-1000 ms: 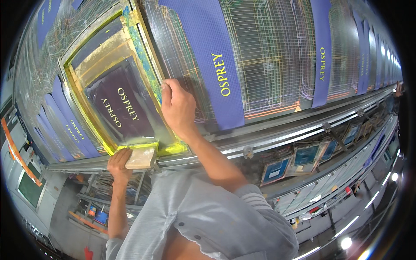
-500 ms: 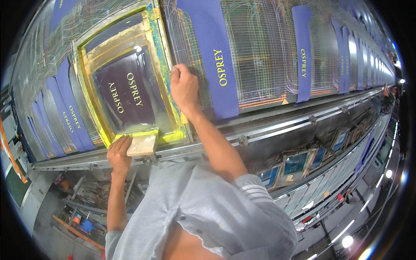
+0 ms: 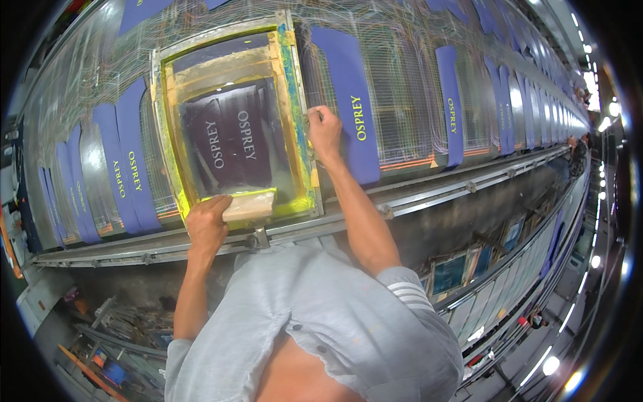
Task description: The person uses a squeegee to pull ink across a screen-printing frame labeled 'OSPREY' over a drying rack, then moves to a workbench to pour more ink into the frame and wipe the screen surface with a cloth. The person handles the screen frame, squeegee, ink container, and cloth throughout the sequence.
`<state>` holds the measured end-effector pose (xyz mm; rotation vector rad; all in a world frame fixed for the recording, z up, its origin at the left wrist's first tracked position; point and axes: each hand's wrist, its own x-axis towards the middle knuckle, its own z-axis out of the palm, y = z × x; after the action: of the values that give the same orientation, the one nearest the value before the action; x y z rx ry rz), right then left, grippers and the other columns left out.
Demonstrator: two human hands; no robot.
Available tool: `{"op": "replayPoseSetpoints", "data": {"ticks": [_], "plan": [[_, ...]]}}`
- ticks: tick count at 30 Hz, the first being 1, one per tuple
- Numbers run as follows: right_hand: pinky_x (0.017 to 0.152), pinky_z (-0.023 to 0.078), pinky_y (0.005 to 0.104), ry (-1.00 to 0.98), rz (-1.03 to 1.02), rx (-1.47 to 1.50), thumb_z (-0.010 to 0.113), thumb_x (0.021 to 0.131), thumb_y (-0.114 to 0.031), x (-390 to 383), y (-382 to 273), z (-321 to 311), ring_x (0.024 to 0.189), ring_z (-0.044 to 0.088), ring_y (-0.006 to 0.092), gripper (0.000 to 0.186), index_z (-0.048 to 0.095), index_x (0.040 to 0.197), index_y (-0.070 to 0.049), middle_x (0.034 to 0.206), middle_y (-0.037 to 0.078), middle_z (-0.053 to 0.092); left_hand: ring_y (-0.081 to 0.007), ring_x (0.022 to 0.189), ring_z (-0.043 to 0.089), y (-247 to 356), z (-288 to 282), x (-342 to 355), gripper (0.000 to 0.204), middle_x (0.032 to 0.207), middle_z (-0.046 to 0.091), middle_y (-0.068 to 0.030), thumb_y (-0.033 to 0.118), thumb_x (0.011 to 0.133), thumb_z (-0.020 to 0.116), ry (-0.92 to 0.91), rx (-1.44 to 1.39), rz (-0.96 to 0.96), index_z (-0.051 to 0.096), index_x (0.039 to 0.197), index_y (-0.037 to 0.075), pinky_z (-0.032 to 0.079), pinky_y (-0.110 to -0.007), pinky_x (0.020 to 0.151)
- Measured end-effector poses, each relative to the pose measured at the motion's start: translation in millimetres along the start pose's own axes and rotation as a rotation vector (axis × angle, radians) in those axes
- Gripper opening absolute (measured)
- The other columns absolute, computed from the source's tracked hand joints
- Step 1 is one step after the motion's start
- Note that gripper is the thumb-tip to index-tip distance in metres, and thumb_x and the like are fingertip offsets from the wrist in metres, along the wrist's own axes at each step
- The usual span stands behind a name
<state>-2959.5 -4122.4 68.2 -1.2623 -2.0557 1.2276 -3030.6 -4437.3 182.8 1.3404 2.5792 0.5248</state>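
Observation:
A screen-printing frame (image 3: 159, 127) with a metal rim and yellow tape lies on the long table, its dark mesh (image 3: 231, 141) showing two rows of pale lettering. At the frame's near end my left hand (image 3: 206, 224) is closed around the left end of a squeegee (image 3: 249, 206) with a pale wooden handle and a yellow blade edge. The squeegee lies crosswise, low on the mesh. My right hand (image 3: 324, 132) is closed on the frame's right rim, its fingertips partly hidden. Just beyond that hand lies a purple fabric piece (image 3: 351, 120) with yellow lettering.
More purple pieces (image 3: 136, 161) lie in rows to both sides on the line-marked table (image 3: 408, 100). A metal rail (image 3: 442, 177) runs along its near edge, with a bracket (image 3: 261, 238) by the frame. Several other framed screens (image 3: 450, 273) stand on a rack behind me at right.
The view has shifted, so the frame and both hands sit farther right in the picture and the frame looks straighter. The mesh lettering has turned from yellowish to greyish white. Both grips stay.

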Motion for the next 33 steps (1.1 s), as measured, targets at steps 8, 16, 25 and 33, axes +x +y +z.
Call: {"op": "replayPoseSetpoints", "data": {"ticks": [8, 16, 25, 33], "plan": [[0.068, 0.049, 0.0464, 0.004, -0.004, -0.1, 0.061, 0.092, -0.026, 9.8, 37.8, 14.1, 0.073, 0.067, 0.0373, 0.023, 0.073, 0.096, -0.007, 0.079, 0.019, 0.07, -0.0295, 0.085, 0.071, -20.4, 13.0, -18.8, 0.028, 0.094, 0.074, -0.0082, -0.001, 0.069, 0.064, 0.009, -0.049, -0.018, 0.073, 0.094, 0.007, 0.053, -0.042, 0.073], [0.074, 0.05, 0.0462, -0.008, -0.029, -0.179, 0.06, 0.092, -0.027, 5.3, 5.1, 7.9, 0.08, 0.069, 0.0387, 0.026, 0.074, 0.097, -0.005, 0.081, 0.021, 0.071, -0.0301, 0.087, 0.071, -22.0, 20.6, -34.2, 0.03, 0.096, 0.075, -0.0091, -0.003, 0.07, 0.064, 0.02, -0.028, -0.074, 0.074, 0.096, 0.008, 0.053, -0.042, 0.073], [0.079, 0.05, 0.0524, -0.001, -0.045, -0.254, 0.057, 0.092, -0.03, 17.2, 23.7, 18.0, 0.088, 0.067, 0.0458, 0.03, 0.073, 0.101, -0.007, 0.088, 0.023, 0.072, -0.0298, 0.087, 0.072, -15.6, 35.5, -36.4, 0.03, 0.096, 0.075, -0.0083, -0.002, 0.069, 0.066, -0.049, 0.044, -0.067, 0.075, 0.096, 0.008, 0.054, -0.043, 0.075], [0.079, 0.049, 0.0522, -0.015, -0.006, -0.249, 0.055, 0.094, -0.028, 8.5, 7.8, 15.1, 0.09, 0.066, 0.0431, 0.029, 0.072, 0.101, -0.006, 0.093, 0.021, 0.071, -0.0292, 0.075, 0.067, -23.4, 52.2, -6.5, 0.007, 0.079, 0.067, -0.0082, 0.002, 0.073, 0.06, 0.296, 0.025, 0.076, 0.063, 0.077, 0.007, 0.049, -0.042, 0.068]]}}
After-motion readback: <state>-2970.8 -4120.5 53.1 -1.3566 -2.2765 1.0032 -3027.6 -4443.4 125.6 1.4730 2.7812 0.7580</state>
